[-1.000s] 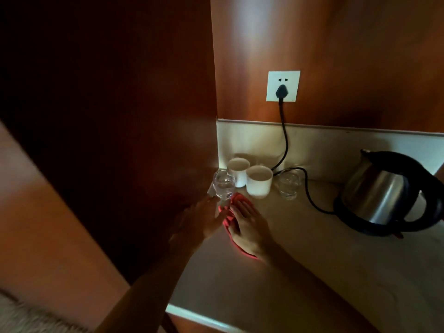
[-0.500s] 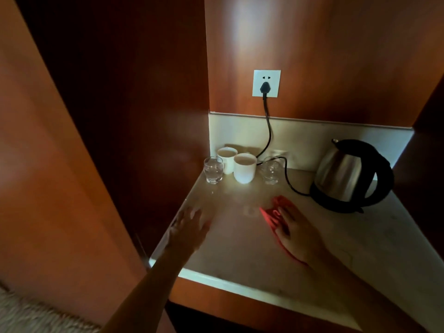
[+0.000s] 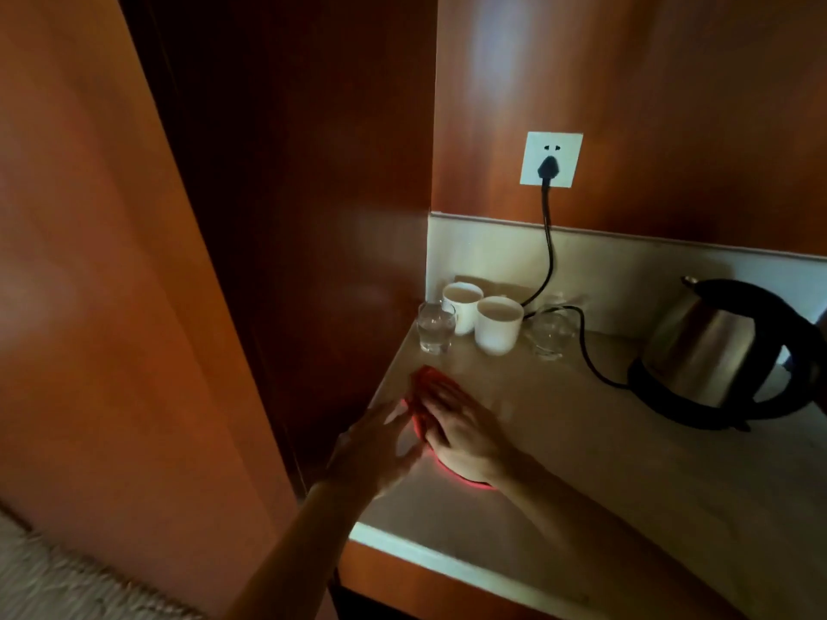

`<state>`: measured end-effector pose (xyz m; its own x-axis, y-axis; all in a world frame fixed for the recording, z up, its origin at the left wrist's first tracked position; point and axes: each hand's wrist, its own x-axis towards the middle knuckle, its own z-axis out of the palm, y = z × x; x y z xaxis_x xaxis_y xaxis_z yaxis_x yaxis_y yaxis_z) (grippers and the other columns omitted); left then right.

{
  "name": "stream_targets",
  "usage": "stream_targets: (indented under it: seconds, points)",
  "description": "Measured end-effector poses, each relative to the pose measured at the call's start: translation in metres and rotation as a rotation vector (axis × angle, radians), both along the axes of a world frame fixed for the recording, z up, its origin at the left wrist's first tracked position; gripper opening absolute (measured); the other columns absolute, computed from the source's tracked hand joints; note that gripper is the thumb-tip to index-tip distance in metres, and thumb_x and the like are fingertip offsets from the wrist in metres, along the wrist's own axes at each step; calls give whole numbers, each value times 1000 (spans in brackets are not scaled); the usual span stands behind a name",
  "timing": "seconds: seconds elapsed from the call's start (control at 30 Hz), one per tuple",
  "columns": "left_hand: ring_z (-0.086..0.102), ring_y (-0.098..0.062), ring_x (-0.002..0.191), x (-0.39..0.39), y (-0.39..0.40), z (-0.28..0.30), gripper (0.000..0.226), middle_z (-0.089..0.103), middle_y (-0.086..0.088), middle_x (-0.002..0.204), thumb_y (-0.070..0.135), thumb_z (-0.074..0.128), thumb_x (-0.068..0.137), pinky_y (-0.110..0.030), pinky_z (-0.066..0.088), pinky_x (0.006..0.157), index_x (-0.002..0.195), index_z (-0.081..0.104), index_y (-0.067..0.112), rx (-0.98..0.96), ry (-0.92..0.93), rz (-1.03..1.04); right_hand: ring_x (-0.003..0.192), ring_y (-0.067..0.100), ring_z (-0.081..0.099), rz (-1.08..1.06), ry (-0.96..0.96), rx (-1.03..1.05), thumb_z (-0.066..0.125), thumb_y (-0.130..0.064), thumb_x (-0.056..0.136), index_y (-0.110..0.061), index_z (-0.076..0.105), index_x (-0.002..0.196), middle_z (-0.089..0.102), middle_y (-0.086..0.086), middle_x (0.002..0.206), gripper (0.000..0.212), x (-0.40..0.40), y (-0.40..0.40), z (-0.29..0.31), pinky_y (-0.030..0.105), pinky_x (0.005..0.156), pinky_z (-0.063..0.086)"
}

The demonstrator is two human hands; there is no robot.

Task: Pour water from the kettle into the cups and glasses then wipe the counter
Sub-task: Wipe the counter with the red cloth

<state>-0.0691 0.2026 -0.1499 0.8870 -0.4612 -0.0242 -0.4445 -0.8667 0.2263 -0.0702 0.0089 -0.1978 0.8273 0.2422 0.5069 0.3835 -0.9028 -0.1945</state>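
Wiping stage, by the look of it. Right hand pressed flat on the red cloth, grip spread and not pinching, probably to cover more of the counter near its left front corner. Left hand just beside, fingers open, holding nothing, maybe to steady. Two cups and two glasses grouped at the back left corner, out of the way. Kettle standing on its base at the right, cord plugged into the socket.
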Motion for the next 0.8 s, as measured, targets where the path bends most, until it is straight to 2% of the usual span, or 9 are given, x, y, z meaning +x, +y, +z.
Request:
stream_targets:
  seconds: [0.1,0.17,0.2,0.3,0.37,0.5,0.6,0.73,0.8]
  points:
    - [14,-2,153,5,0,-6,85,7,26,163,88,15,81,-40,26,123,154,26,45,-89,-42,-7,142,28,50,10,35,-39,51,-28,97,-11,57,147,56,11,152,52,27,0,7,41,116,41]
    - [17,-4,153,8,0,-13,112,10,23,163,96,-11,63,-43,29,121,153,29,44,-102,-75,-18,143,25,49,11,24,-37,51,-29,96,-13,55,149,54,10,153,55,26,-1,13,37,119,38]
    - [16,-4,153,8,0,-15,116,11,22,164,96,-15,58,-43,28,122,154,27,45,-78,-79,-28,144,24,47,-4,22,-22,51,-30,96,-14,53,150,53,9,155,57,22,-4,14,34,120,36]
    - [18,-8,153,12,1,-22,101,13,19,165,89,-3,65,-43,28,122,155,18,48,1,-81,-46,143,25,49,-78,31,16,48,-32,95,-11,55,148,54,10,153,58,0,-27,15,37,116,42]
    - [20,-10,152,12,-1,-21,93,20,15,165,84,5,71,-45,30,120,155,22,47,26,-58,-23,142,26,51,-111,10,1,47,-29,96,-8,56,147,55,11,153,56,-23,-57,15,39,114,44]
    - [21,-15,153,6,-6,-15,68,24,6,165,66,39,96,-40,23,124,156,28,36,83,-63,-39,144,25,47,-213,3,-94,44,-26,100,-5,54,148,51,12,155,53,-87,-137,9,37,116,40]
    - [17,-21,154,8,-6,-10,66,20,2,167,60,40,99,-44,20,125,158,25,33,94,6,-47,151,23,37,-303,47,-121,39,-30,105,-5,44,154,41,11,162,56,-143,-174,5,40,118,37]
    - [19,-26,153,-2,-6,-2,79,21,-1,166,75,17,94,-47,24,123,159,23,29,176,12,-109,149,30,41,-345,52,-133,39,-30,103,-3,49,151,43,16,161,56,-203,-169,3,46,115,44]
    - [24,-29,151,-7,-8,4,67,25,-4,165,62,32,100,-49,29,120,157,28,27,170,29,-81,148,32,41,-303,50,-165,38,-32,104,-6,49,152,42,18,161,55,-219,-152,1,47,116,43]
